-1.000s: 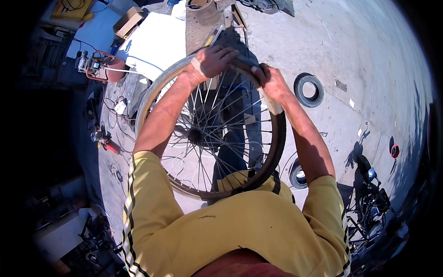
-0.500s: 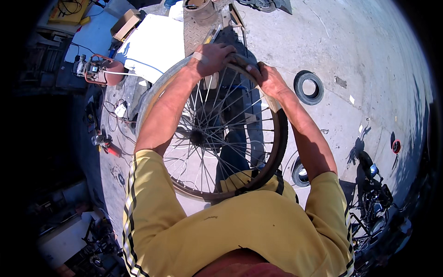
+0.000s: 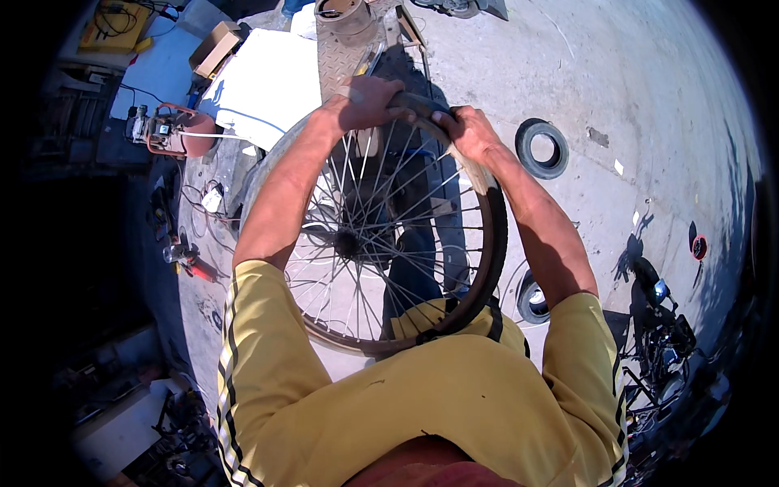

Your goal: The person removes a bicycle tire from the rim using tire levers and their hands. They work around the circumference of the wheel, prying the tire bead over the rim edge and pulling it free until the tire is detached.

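A spoked bicycle wheel [image 3: 347, 243] with a dark hub stands in front of my body, its lower rim close to my yellow shirt. A tire [image 3: 493, 235] sits round its rim, dark on the right and dusty grey-brown toward the top. My left hand [image 3: 367, 104] is closed over the top of the wheel, fingers wrapped across tire and rim. Just to the right, my right hand [image 3: 469, 131] grips the same upper stretch, thumb pressed on the tire. A short piece of tire shows between both hands. My left forearm hides the wheel's upper left side.
A red air compressor [image 3: 195, 134] and a white board [image 3: 272, 85] are at the left. Loose tires [image 3: 542, 149] lie on the concrete to the right, with a motorcycle [image 3: 661, 349] beyond. A metal cylinder [image 3: 345, 18] stands at the far side.
My left hand has shifted slightly left along the rim, widening the gap between the hands. The right hand stays near its place on the tire. The wheel has hardly moved.
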`<state>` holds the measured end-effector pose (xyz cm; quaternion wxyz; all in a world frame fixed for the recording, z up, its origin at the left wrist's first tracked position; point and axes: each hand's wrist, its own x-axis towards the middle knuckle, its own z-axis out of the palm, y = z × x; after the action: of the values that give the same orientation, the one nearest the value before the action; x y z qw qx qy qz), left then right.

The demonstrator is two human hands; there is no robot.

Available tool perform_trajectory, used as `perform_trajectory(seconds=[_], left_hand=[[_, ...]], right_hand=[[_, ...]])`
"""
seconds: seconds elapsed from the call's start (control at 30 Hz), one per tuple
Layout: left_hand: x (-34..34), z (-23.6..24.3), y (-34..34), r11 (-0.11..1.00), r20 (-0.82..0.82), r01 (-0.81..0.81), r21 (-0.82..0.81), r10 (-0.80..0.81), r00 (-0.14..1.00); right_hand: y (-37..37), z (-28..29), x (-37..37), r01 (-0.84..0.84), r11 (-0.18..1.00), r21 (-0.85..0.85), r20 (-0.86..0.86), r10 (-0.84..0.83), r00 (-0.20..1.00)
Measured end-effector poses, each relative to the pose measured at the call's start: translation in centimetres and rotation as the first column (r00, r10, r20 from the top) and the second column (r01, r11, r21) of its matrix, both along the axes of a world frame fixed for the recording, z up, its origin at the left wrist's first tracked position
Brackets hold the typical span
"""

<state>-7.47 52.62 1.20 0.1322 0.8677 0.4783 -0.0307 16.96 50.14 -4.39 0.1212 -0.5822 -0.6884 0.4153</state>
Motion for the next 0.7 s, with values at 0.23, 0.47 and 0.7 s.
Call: perform_trajectory(seconds=[0.23, 0.47, 0.7], left_hand=[[0.6, 0.1, -0.6, 0.998, 0.087, -0.064, -0.002, 0.064, 0.994], [0.5, 0.3, 0.6, 0.964, 0.168, -0.121, -0.237, 0.164, 0.972], [0.9, 0.2, 0.8, 0.986, 0.18, 0.014, -0.165, 0.016, 0.984]], right_hand=[[-0.3, 1.0, 0.8, -0.033, 0.999, -0.043, -0.105, 0.028, 0.994], [-5.5, -1.9, 5.8, -0.005, 0.946, -0.323, -0.414, -0.136, 0.9], [-7.3, -3.1, 4.8, 0.185, 0.897, -0.401, -0.495, -0.382, 0.78]])
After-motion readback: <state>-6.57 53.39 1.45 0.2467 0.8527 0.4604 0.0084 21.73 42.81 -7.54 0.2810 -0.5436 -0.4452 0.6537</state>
